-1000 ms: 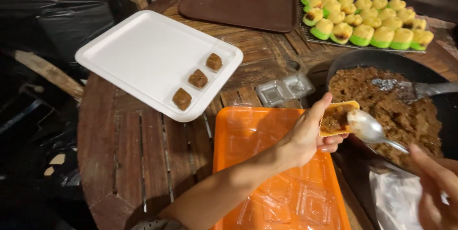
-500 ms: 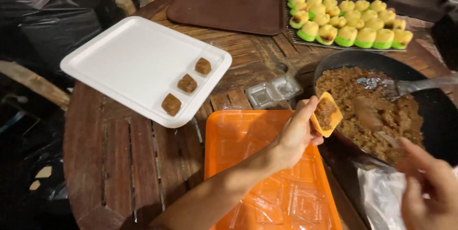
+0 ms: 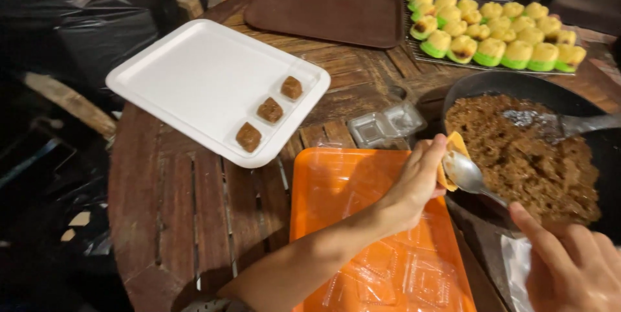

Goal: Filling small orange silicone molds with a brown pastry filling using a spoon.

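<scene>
My left hand [image 3: 414,186] grips a small yellow mould [image 3: 453,150] at the near rim of a black pan [image 3: 511,85] full of brown filling [image 3: 527,156]. My right hand [image 3: 572,263], at the lower right, holds a metal spoon [image 3: 469,176] whose bowl presses against the mould. Three brown filled pieces [image 3: 270,110] sit in a row on the white tray [image 3: 194,79] at the left. Under my left forearm lies an orange tray [image 3: 336,182] covered with several clear plastic cups.
A brown tray [image 3: 323,8] rests at the far side of the round wooden table [image 3: 162,202]. A rack of several yellow-green cakes [image 3: 498,30] stands at the back right. Clear plastic cups [image 3: 385,127] lie between the trays. A second metal utensil [image 3: 569,124] rests in the pan.
My right hand has come back with the spoon, which now touches the mould. The left hand has kept the mould at the pan's rim. The view has shifted slightly.
</scene>
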